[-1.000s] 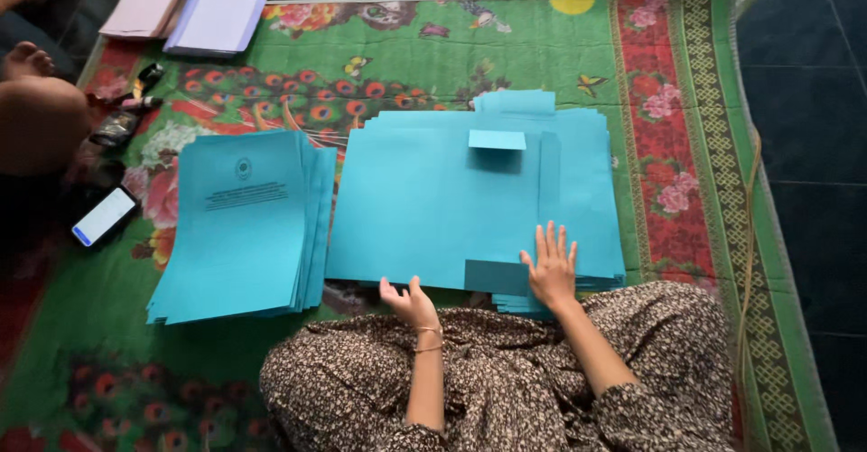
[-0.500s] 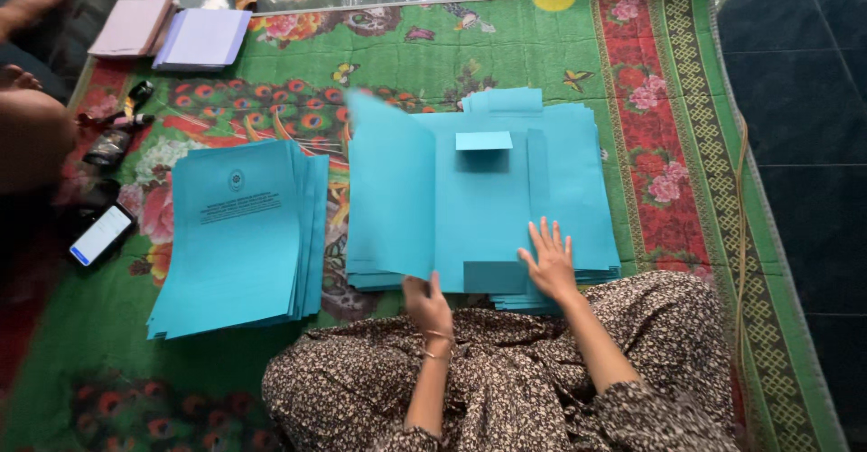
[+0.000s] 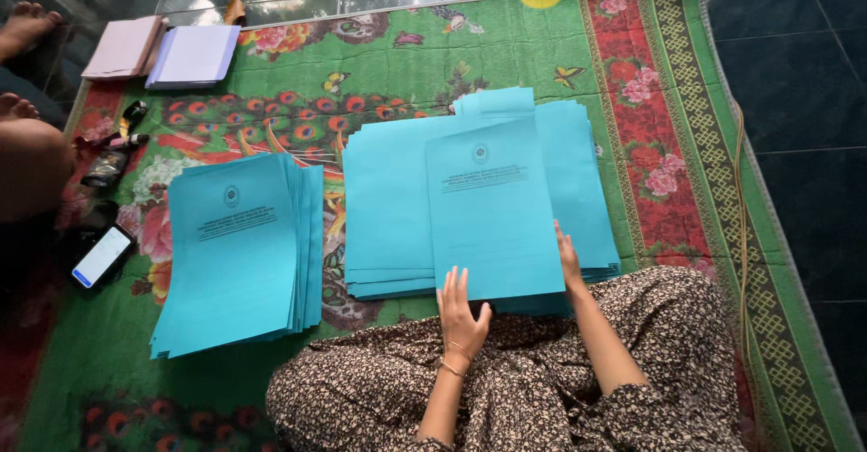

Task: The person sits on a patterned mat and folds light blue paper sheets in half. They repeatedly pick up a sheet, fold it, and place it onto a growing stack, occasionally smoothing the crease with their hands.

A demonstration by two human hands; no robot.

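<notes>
Left hand (image 3: pixel 462 315) lies flat, fingers spread, pinning the folded blue folder's (image 3: pixel 492 208) near edge; right hand (image 3: pixel 569 260) steadies its right edge, fingers extended. Folder sits atop the open stack (image 3: pixel 388 199), squared for alignment.

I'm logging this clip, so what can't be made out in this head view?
- Right hand: fingers hidden under the folded blue sheet.
- Sheet's print: too small to read.
- Open blue stack underneath: sheet count unclear.
- Person at left: cut off by the frame edge.

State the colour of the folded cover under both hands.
Turquoise blue folded cover, with dark print near its top; the head view shows it best.
</notes>
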